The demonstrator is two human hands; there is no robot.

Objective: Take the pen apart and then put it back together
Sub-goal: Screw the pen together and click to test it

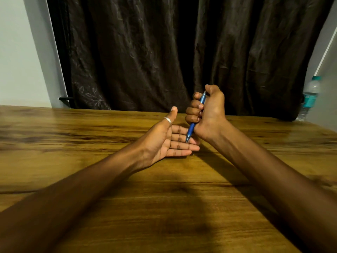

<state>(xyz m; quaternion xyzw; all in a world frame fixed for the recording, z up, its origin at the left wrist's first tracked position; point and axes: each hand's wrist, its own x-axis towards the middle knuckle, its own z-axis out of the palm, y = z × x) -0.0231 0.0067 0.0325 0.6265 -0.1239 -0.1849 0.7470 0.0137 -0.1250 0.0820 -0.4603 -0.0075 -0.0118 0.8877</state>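
Observation:
A blue pen (191,130) is held upright and slightly tilted in my right hand (207,114), which is closed in a fist around its barrel. The thumb rests near the pen's upper end. Its metal tip points down and touches the fingers of my left hand (165,141). That left hand lies palm up just above the wooden table (109,179), fingers stretched toward the right, a silver ring on the thumb, nothing gripped in it. The pen looks whole; most of its barrel is hidden by the fist.
A dark curtain (164,52) hangs right behind the table's far edge. A clear water bottle (311,95) with a teal label stands at the far right. Pale walls flank the curtain.

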